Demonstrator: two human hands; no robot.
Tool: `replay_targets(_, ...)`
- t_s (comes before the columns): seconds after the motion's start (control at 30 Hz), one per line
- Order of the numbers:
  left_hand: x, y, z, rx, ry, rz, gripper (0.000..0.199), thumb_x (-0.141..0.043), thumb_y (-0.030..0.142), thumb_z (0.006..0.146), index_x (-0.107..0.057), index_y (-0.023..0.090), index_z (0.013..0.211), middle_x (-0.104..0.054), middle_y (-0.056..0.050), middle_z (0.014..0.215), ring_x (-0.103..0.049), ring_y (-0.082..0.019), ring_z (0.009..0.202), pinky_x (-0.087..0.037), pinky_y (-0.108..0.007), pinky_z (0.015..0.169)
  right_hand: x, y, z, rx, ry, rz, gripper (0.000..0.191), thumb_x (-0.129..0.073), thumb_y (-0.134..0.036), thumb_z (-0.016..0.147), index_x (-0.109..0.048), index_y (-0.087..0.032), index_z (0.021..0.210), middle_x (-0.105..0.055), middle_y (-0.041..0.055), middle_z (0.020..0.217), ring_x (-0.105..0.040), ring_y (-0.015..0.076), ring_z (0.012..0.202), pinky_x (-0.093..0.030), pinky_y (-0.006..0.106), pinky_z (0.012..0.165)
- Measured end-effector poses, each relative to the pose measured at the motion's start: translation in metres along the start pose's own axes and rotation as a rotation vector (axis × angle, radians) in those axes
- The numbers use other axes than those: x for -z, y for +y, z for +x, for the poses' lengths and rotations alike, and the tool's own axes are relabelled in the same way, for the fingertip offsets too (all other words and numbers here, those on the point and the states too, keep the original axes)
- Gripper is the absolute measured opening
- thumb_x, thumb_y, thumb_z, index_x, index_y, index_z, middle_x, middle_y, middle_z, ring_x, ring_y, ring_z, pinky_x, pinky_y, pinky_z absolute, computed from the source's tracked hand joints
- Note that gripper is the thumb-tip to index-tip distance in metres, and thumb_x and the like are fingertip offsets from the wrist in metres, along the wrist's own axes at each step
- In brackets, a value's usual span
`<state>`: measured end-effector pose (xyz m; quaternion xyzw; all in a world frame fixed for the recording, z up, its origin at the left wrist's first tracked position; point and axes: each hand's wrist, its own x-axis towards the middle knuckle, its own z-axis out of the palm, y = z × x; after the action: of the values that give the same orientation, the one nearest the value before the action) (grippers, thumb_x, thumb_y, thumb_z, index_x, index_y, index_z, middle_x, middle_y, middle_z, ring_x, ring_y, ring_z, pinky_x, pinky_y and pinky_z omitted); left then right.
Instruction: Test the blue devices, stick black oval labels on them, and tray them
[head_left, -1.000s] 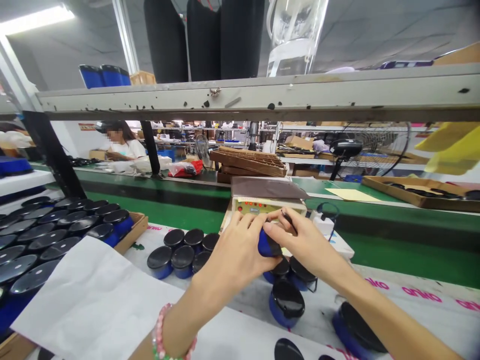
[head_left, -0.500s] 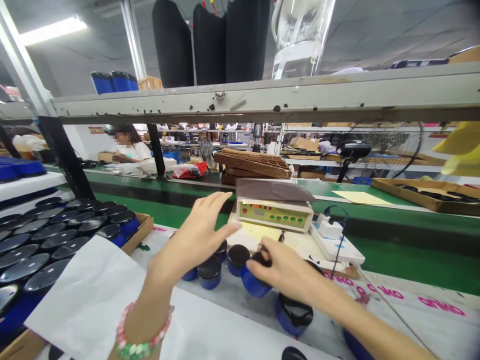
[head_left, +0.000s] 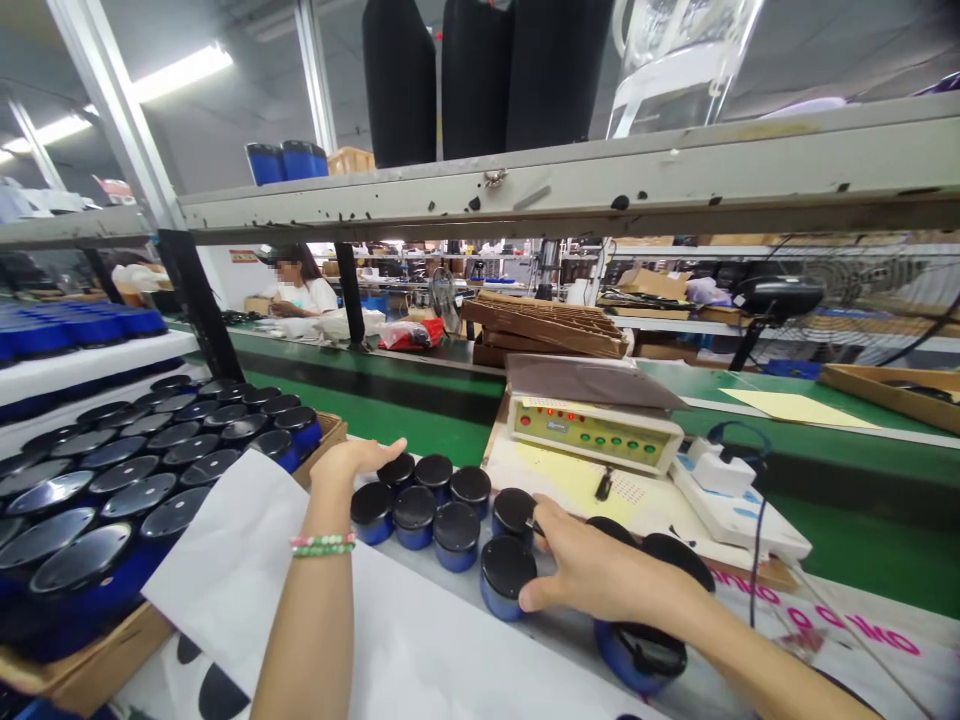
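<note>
Several short blue cylinders with glossy black tops stand in a cluster on the bench, one of them a front cylinder (head_left: 414, 512). My left hand (head_left: 346, 462) is at the cluster's left end, its visible digits stretched to the right, holding nothing. On the other side, my right hand (head_left: 589, 555) has thumb and fingers spread against the right sides of two cylinders. Its thumb touches the nearer cylinder (head_left: 508, 575); the fingers reach the farther cylinder (head_left: 514, 512). Under my right forearm sits another blue cylinder (head_left: 641, 655) with a black piece on top. A white sheet (head_left: 420, 640) lies in front.
A carton (head_left: 330, 435) packed with similar cylinders stands at left. Behind are a tester box (head_left: 592, 430) with lit red indicators, a power strip (head_left: 739, 500) and a green conveyor (head_left: 405, 400). A shelf beam (head_left: 570, 190) crosses above. Another person (head_left: 300, 290) sits farther back.
My right hand has set down the tilted cylinder it held and now rests open against the cluster. My left hand has lowered to the cluster's left end. The view has swung left.
</note>
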<state>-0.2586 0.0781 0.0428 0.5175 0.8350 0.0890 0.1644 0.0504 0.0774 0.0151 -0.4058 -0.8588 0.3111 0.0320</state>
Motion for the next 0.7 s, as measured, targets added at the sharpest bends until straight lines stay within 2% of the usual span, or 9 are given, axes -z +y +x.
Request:
replay_targets(0.07, -0.007, -0.006, 0.006, 0.095, -0.138, -0.017, 0.032, -0.054, 0.040, 0.092, -0.057, 0.015, 0.113, -0.061, -0.007, 0.110, -0.062, -0.019, 0.092, -0.053, -0.039, 0.080, -0.001, 0.005, 0.006, -0.001, -0.042, 0.047, 0.045, -0.076, -0.037, 0.061, -0.040, -0.021, 0.083, -0.050, 0.0020, 0.090, -0.055, 0.0204, 0.081, -0.044, 0.031, 0.068)
replay_targets(0.13, -0.011, -0.007, 0.010, 0.130, -0.238, -0.046, 0.034, -0.053, 0.040, 0.092, -0.055, 0.016, 0.117, -0.060, -0.008, 0.112, -0.062, -0.020, 0.093, -0.053, -0.039, 0.080, -0.003, 0.008, 0.014, 0.012, -0.045, 0.088, 0.044, -0.076, -0.035, 0.061, -0.041, -0.021, 0.085, -0.050, 0.0011, 0.089, -0.054, 0.0186, 0.079, -0.045, 0.030, 0.067)
replay_targets(0.3, -0.015, -0.004, 0.016, 0.088, -0.283, -0.083, 0.036, -0.054, 0.037, 0.092, -0.051, 0.018, 0.122, -0.056, -0.009, 0.120, -0.060, -0.021, 0.098, -0.052, -0.041, 0.083, -0.007, 0.014, 0.024, 0.088, -0.043, 0.176, 0.047, -0.076, -0.030, 0.062, -0.046, -0.020, 0.096, -0.050, 0.0010, 0.100, -0.055, 0.0158, 0.085, -0.047, 0.028, 0.073)
replay_targets(0.43, -0.017, 0.001, 0.018, 0.063, -0.224, -0.053, 0.035, -0.054, 0.036, 0.092, -0.052, 0.017, 0.121, -0.057, -0.009, 0.119, -0.060, -0.021, 0.098, -0.052, -0.041, 0.083, -0.006, 0.016, 0.023, 0.100, -0.038, 0.199, 0.052, -0.080, -0.032, 0.057, -0.051, -0.019, 0.098, -0.053, 0.0007, 0.095, -0.056, 0.0180, 0.085, -0.047, 0.031, 0.075)
replay_targets(0.53, -0.014, 0.013, 0.014, 0.021, -0.098, 0.001, 0.035, -0.055, 0.037, 0.092, -0.053, 0.017, 0.120, -0.056, -0.009, 0.120, -0.059, -0.022, 0.102, -0.050, -0.044, 0.086, 0.008, 0.012, 0.012, 0.085, 0.020, 0.211, 0.052, -0.076, -0.040, 0.064, -0.052, -0.018, 0.105, -0.057, 0.0019, 0.090, -0.057, 0.0198, 0.084, -0.048, 0.033, 0.077)
replay_targets(0.63, -0.010, 0.043, -0.005, -0.149, 0.067, 0.021, 0.039, -0.051, 0.038, 0.093, -0.049, 0.016, 0.125, -0.050, -0.012, 0.129, -0.052, -0.027, 0.115, -0.041, -0.051, 0.096, 0.040, 0.011, -0.013, 0.022, 0.136, 0.249, 0.056, -0.058, -0.053, 0.080, -0.043, -0.019, 0.123, -0.060, 0.0040, 0.090, -0.060, 0.0181, 0.074, -0.049, 0.033, 0.071)
replay_targets(0.7, -0.014, 0.071, -0.028, -0.363, 0.109, 0.001, 0.041, -0.043, 0.040, 0.096, -0.046, 0.017, 0.129, -0.046, -0.012, 0.134, -0.045, -0.028, 0.124, -0.032, -0.049, 0.105, 0.068, 0.017, -0.038, -0.064, 0.244, 0.282, 0.059, -0.047, -0.059, 0.085, -0.038, -0.020, 0.127, -0.060, 0.0027, 0.081, -0.057, 0.0154, 0.057, -0.048, 0.030, 0.055)
